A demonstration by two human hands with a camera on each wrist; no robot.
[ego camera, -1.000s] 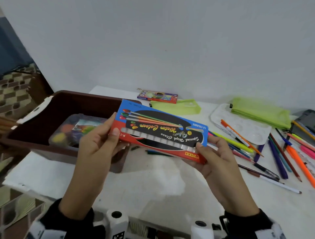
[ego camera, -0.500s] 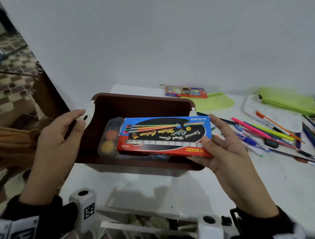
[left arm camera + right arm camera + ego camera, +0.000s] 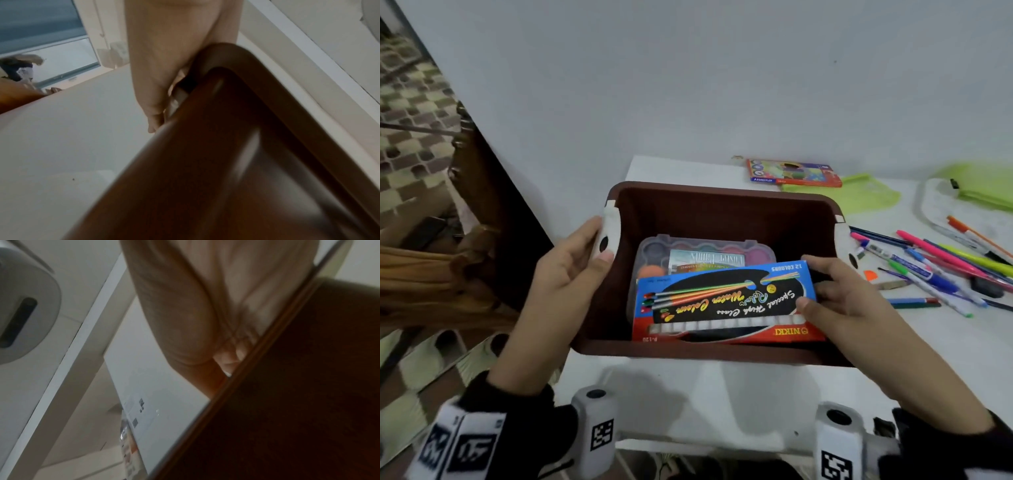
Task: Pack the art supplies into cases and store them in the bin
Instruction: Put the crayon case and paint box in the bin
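While the left hand is gripping the white handle at the bin rim, thumb inside and fingers outside, the right hand is pinching the watercolour box by its right end, lowering it inside the bin over the clear paint case. Judged next: releasing it flat. Only the head view is showing both cases; the left wrist view is showing fingers against the bin's outer wall.

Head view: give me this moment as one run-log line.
left hand: grips brown bin handle | right hand: holds watercolor box, lowering into bin | in bin: clear paint case | pens: on table
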